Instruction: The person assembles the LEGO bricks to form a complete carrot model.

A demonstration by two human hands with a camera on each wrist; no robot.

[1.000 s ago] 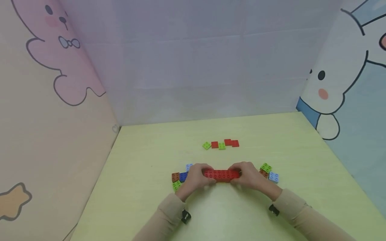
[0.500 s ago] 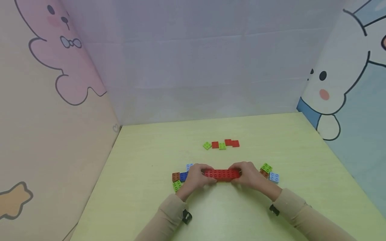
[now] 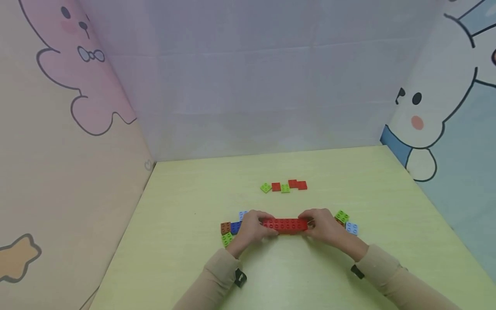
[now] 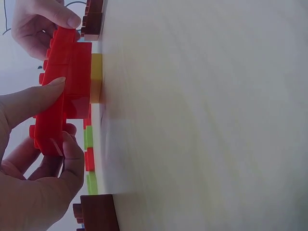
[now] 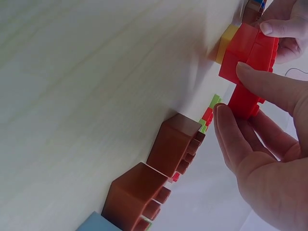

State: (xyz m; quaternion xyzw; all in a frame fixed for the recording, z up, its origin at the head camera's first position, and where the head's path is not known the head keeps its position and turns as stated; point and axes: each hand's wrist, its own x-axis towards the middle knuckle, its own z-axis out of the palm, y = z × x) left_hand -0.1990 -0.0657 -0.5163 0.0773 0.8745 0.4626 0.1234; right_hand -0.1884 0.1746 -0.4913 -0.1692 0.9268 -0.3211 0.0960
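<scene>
A stepped stack of red toy building bricks spans the gap between both hands in the head view. Its wide studded top row rests on a shorter red layer, with a yellow brick at the bottom, close over the table. My left hand grips the left end of the top row, thumb along its near side. At the other end my right hand holds the overhanging part, its thumb pressed on the near side and fingers bent around the end. The fingers behind the stack are partly hidden.
Brown, dark blue, light blue and green bricks lie by my left wrist. Right of my right hand sit green, light blue and brown bricks. Thin red and green pieces line the table farther back.
My right hand has slid slightly to the right along the stack, showing more of the top row's right end. My left hand and the stack stay in place.
</scene>
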